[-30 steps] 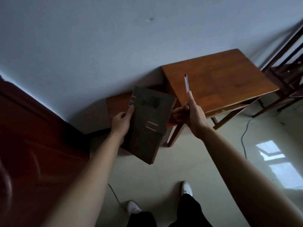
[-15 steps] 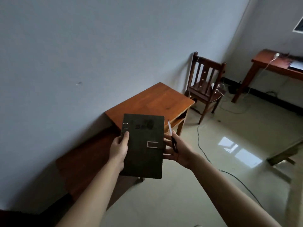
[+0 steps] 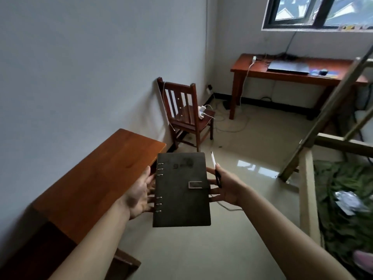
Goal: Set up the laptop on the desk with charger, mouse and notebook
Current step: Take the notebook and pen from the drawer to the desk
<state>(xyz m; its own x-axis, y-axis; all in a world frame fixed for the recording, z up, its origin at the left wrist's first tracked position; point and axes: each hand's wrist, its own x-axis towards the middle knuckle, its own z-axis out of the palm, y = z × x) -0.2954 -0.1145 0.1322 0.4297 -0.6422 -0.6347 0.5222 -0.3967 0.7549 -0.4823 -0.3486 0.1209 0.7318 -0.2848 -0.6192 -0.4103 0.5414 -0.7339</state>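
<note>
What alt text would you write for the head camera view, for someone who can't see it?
A person's left hand and right hand hold a closed dark ring-bound notebook over a floor, the right also pinching a pen. Across the room, a wooden desk under a window carries a closed laptop and a mouse; a wooden chair stands by the wall.

Single head-worn view: standing height, wide-angle, tilted forward and down. Left hand (image 3: 137,197), right hand (image 3: 226,188), notebook (image 3: 181,199) and pen (image 3: 213,159) close, lower centre. Far desk (image 3: 292,77) under window (image 3: 323,11) distant, edges probably lens-bent.
</note>
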